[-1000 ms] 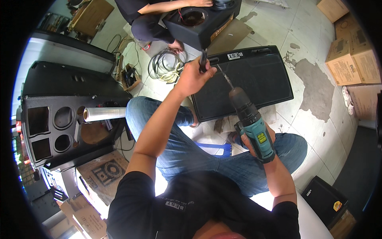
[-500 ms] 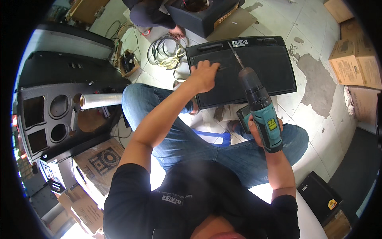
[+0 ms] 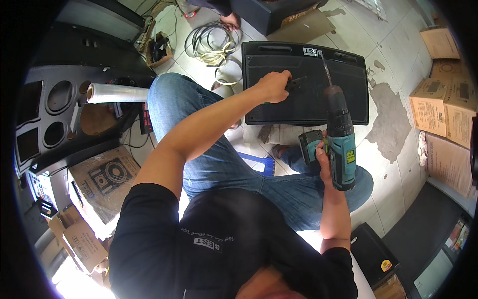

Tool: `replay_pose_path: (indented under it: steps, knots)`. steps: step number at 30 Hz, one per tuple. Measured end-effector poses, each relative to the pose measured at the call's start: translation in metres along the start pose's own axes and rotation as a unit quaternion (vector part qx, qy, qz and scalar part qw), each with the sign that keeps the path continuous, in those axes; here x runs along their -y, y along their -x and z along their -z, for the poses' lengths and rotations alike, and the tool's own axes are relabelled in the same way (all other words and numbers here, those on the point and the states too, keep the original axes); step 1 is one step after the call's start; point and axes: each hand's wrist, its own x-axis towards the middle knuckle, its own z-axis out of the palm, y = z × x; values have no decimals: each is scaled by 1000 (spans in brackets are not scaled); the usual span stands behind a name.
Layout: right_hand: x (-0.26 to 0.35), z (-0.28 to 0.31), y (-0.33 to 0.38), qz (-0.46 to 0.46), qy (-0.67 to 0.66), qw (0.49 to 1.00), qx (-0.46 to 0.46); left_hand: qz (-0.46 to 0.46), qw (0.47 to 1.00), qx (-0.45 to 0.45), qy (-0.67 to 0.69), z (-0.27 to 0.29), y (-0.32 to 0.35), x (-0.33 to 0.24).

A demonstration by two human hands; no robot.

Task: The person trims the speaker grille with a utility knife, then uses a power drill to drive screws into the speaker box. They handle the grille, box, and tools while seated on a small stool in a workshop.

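My right hand [image 3: 323, 162] is wrapped round the grip of a teal and black cordless drill [image 3: 341, 144]. Its battery sticks out to the left, and a long bit points away from me over a black speaker cabinet [image 3: 338, 107]. The cabinet lies on the floor beyond my knees, with slots near its far edge. Above its left half is my left hand [image 3: 274, 87], fingers curled. A small dark shape shows beside the fingertips and a trace of green under the palm; what the hand holds is too unclear to name.
Coiled cables [image 3: 211, 45] lie left of the cabinet, near another person's foot [image 3: 231, 21]. A roll of clear film [image 3: 119, 93] rests by my left knee, before a large cabinet with round cutouts [image 3: 54, 133]. Cartons [image 3: 429, 102] stand at right; a blue stool [image 3: 259, 163] shows between my legs.
My left hand has shifted right over the cabinet, and its fingers look more curled. The drill has turned more upright in the picture. The whole view has shifted a little.
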Motion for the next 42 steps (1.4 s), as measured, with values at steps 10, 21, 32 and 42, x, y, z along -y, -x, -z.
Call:
replay_pose_path:
  steps: [10,21,32,42]
  knots:
    - [4,1,-3,9,-8,1000,-7,42,980,79,176,4,-5,9]
    - [12,-7,-12,-3,-31,999,23,-78,989,-126,-24,-17,9,19]
    - [9,-3,-69,-7,-6,973,230,-206,914,-338,-86,146,49,68]
    - [71,-32,-129,-70,17,958,278,-299,916,-263,-47,131,47,76]
